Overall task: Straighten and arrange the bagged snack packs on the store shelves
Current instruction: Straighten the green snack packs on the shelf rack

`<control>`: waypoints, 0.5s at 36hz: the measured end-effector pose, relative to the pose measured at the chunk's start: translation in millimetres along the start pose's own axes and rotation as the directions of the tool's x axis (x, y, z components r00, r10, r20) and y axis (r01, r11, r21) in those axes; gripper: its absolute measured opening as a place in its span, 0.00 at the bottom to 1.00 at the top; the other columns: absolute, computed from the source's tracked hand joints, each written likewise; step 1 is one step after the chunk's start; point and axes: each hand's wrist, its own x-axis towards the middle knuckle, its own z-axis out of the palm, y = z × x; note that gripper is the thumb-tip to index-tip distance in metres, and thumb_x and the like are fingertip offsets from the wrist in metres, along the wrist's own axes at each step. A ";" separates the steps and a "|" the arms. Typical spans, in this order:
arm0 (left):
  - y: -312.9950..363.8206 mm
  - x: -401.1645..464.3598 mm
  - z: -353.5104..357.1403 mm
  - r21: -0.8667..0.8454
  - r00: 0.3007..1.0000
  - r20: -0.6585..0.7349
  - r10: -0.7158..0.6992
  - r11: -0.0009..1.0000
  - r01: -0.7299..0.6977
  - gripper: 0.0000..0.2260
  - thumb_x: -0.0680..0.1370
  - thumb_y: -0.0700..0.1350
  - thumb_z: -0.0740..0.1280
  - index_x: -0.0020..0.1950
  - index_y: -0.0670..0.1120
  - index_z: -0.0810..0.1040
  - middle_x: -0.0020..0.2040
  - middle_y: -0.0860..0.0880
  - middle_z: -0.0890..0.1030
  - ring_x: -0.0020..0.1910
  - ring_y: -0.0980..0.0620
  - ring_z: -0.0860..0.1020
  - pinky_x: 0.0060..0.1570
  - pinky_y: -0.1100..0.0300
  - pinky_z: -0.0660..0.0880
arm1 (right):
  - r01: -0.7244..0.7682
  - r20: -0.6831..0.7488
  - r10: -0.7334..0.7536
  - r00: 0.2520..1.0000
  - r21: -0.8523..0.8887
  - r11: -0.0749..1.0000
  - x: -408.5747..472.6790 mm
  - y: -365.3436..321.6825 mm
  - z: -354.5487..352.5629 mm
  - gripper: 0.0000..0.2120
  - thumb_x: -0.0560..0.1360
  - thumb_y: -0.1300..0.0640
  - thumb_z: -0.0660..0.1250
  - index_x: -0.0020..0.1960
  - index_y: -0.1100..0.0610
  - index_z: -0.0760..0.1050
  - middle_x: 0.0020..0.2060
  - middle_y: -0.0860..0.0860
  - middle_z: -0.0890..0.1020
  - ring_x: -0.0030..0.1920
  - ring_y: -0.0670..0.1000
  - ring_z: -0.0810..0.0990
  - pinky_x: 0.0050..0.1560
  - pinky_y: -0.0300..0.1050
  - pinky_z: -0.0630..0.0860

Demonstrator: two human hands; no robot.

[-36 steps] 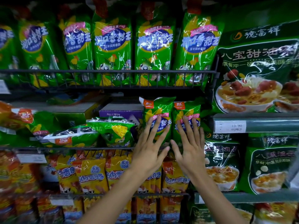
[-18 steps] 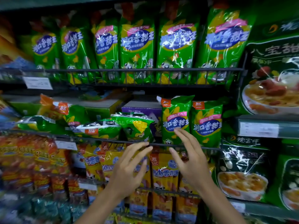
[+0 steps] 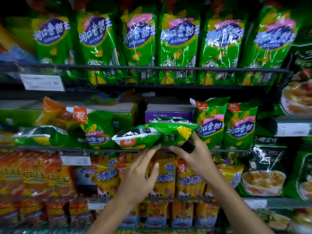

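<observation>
Two green snack bags lie toppled on the middle shelf: one (image 3: 137,139) flat with its orange label facing out, the other (image 3: 173,131) tilted against it, touching. Just to their right, two matching bags (image 3: 210,123) (image 3: 240,126) stand upright side by side, labels facing forward.

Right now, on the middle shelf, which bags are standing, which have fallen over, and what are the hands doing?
Two upright green corn-print snack bags: standing, facing out.
Two toppled green snack bags: lying flat.
Orange and green bags: slumped in a heap.
Left hand: open, fingertips at the shelf rail.
Right hand: reaching under a toppled bag; grip unclear.
</observation>
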 end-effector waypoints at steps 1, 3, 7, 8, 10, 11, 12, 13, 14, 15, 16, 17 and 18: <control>0.3 0.9 -2.4 -0.022 1.000 -0.004 -0.002 1.000 0.002 0.21 0.84 0.53 0.61 0.75 0.67 0.62 0.68 0.74 0.62 0.64 0.84 0.56 0.61 0.85 0.54 | 0.016 -0.036 -0.015 0.999 0.015 1.000 0.6 1.0 0.9 0.47 0.65 0.23 0.71 0.66 0.60 0.73 0.58 0.59 0.82 0.59 0.58 0.81 0.56 0.60 0.79; 1.5 2.5 -6.9 -0.072 0.999 -0.032 0.001 0.997 -0.003 0.21 0.84 0.50 0.63 0.69 0.70 0.59 0.63 0.76 0.60 0.60 0.87 0.54 0.57 0.88 0.54 | 0.066 -0.130 -0.059 0.990 0.050 0.997 -0.2 -3.2 2.6 0.33 0.67 0.29 0.74 0.50 0.59 0.74 0.41 0.59 0.81 0.43 0.57 0.81 0.42 0.55 0.79; -4.4 6.5 -10.3 -0.128 0.997 -0.063 0.034 0.991 -0.042 0.22 0.83 0.47 0.65 0.69 0.71 0.63 0.63 0.76 0.66 0.62 0.86 0.60 0.58 0.85 0.58 | 0.128 -0.264 -0.107 0.959 0.062 0.990 -6.6 -22.6 5.6 0.23 0.68 0.45 0.78 0.35 0.53 0.65 0.27 0.48 0.68 0.28 0.45 0.67 0.29 0.39 0.65; -6.3 7.1 -10.1 -0.142 0.997 -0.061 0.042 0.989 -0.050 0.21 0.84 0.48 0.64 0.70 0.70 0.66 0.64 0.76 0.68 0.64 0.82 0.63 0.60 0.83 0.60 | 0.125 -0.292 -0.092 0.952 0.095 0.988 -7.6 -24.4 5.7 0.23 0.69 0.46 0.79 0.35 0.55 0.66 0.27 0.50 0.69 0.28 0.46 0.67 0.29 0.42 0.66; -8.7 7.7 -8.7 -0.178 0.997 -0.063 0.049 0.982 -0.060 0.19 0.84 0.48 0.64 0.72 0.65 0.71 0.67 0.73 0.71 0.68 0.75 0.67 0.63 0.79 0.63 | 0.130 -0.334 -0.054 0.941 0.208 0.970 -10.6 -28.4 2.9 0.23 0.68 0.46 0.79 0.38 0.62 0.71 0.30 0.59 0.74 0.30 0.51 0.72 0.33 0.46 0.71; -8.9 7.8 -7.9 -0.205 0.996 -0.070 0.049 0.977 -0.063 0.18 0.84 0.48 0.64 0.73 0.62 0.72 0.68 0.70 0.73 0.70 0.71 0.69 0.65 0.77 0.64 | 0.142 -0.346 -0.043 0.937 0.265 0.954 -12.4 -31.8 -0.3 0.21 0.68 0.47 0.78 0.40 0.64 0.74 0.32 0.60 0.77 0.32 0.52 0.74 0.34 0.44 0.73; -8.5 7.5 -6.9 -0.237 0.996 -0.080 0.043 0.969 -0.061 0.18 0.84 0.47 0.64 0.73 0.59 0.73 0.69 0.68 0.74 0.70 0.68 0.70 0.66 0.75 0.65 | 0.153 -0.355 -0.036 0.934 0.307 0.939 -14.9 -36.0 -4.3 0.19 0.69 0.49 0.78 0.41 0.63 0.75 0.34 0.59 0.79 0.33 0.51 0.76 0.36 0.40 0.74; -8.1 7.1 -5.6 -0.270 0.996 -0.087 0.033 0.961 -0.056 0.18 0.83 0.47 0.65 0.73 0.57 0.74 0.68 0.67 0.75 0.70 0.67 0.71 0.66 0.73 0.67 | 0.161 -0.370 -0.030 0.929 0.329 0.930 -17.4 -39.2 -8.9 0.16 0.69 0.50 0.78 0.41 0.61 0.76 0.34 0.55 0.79 0.34 0.50 0.76 0.37 0.38 0.74; -6.0 6.5 -4.3 -0.298 0.996 -0.091 0.022 0.953 -0.049 0.17 0.83 0.46 0.65 0.72 0.56 0.75 0.68 0.67 0.76 0.69 0.66 0.72 0.66 0.72 0.68 | 0.168 -0.390 -0.023 0.921 0.341 0.925 -20.3 -43.3 -13.7 0.14 0.70 0.51 0.78 0.40 0.58 0.75 0.33 0.50 0.79 0.33 0.48 0.75 0.37 0.36 0.73; -3.5 5.9 -2.4 -0.328 0.996 -0.086 0.005 0.944 -0.033 0.17 0.83 0.47 0.65 0.72 0.56 0.75 0.67 0.67 0.77 0.69 0.65 0.73 0.66 0.70 0.70 | 0.175 -0.418 -0.014 0.908 0.349 0.921 -22.9 -45.4 -18.0 0.14 0.70 0.52 0.77 0.39 0.56 0.73 0.31 0.45 0.78 0.32 0.45 0.74 0.37 0.35 0.73; 0.5 5.4 -0.6 -0.359 0.998 -0.067 -0.017 0.933 -0.008 0.17 0.83 0.49 0.65 0.72 0.57 0.74 0.66 0.67 0.77 0.68 0.65 0.74 0.65 0.68 0.71 | 0.187 -0.446 -0.008 0.895 0.359 0.914 -25.7 -47.6 -22.2 0.13 0.70 0.52 0.77 0.39 0.55 0.73 0.30 0.41 0.77 0.32 0.42 0.74 0.38 0.34 0.72; 6.1 5.2 1.3 -0.391 0.998 -0.038 -0.041 0.920 0.023 0.17 0.82 0.51 0.65 0.72 0.58 0.74 0.65 0.67 0.78 0.67 0.64 0.75 0.64 0.67 0.72 | 0.201 -0.474 0.000 0.880 0.374 0.905 -28.4 -48.6 -25.8 0.12 0.70 0.51 0.76 0.40 0.54 0.74 0.30 0.40 0.78 0.33 0.41 0.76 0.38 0.33 0.73; 13.0 5.5 3.6 -0.423 0.998 -0.003 -0.063 0.904 0.055 0.18 0.82 0.54 0.64 0.72 0.59 0.73 0.63 0.67 0.79 0.65 0.65 0.76 0.64 0.66 0.73 | 0.214 -0.499 0.013 0.867 0.395 0.893 -31.8 -50.4 -29.5 0.10 0.70 0.51 0.76 0.42 0.54 0.76 0.32 0.39 0.80 0.34 0.40 0.78 0.39 0.32 0.73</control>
